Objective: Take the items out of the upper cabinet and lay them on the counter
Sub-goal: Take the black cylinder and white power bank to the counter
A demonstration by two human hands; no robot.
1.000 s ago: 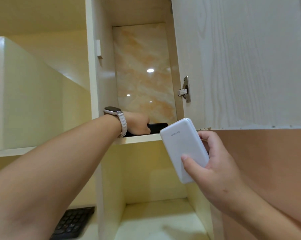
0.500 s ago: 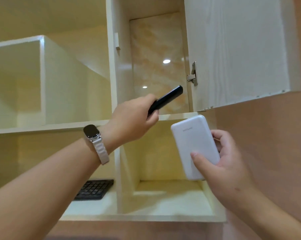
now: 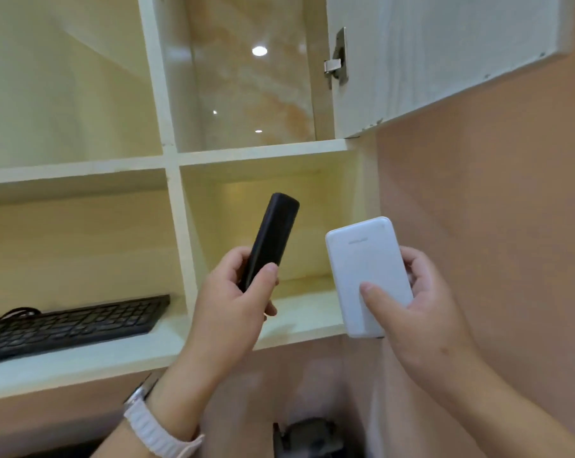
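While left grip (image 3: pixel 233 302) clasps base of black device (image 3: pixel 276 233), right grip (image 3: pixel 421 309) wraps power bank (image 3: pixel 362 259)

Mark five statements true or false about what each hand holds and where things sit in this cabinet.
1. The left hand grips a slim black rectangular device. True.
2. The right hand holds a flat white rounded power bank. True.
3. The black computer keyboard lies in the upper right compartment. False: it lies on the lower left shelf.
4. The white wood-grain cabinet door is closed. False: it stands open, its metal hinge showing.
5. The white-strapped wristwatch is on the right wrist. False: it is on the left wrist.
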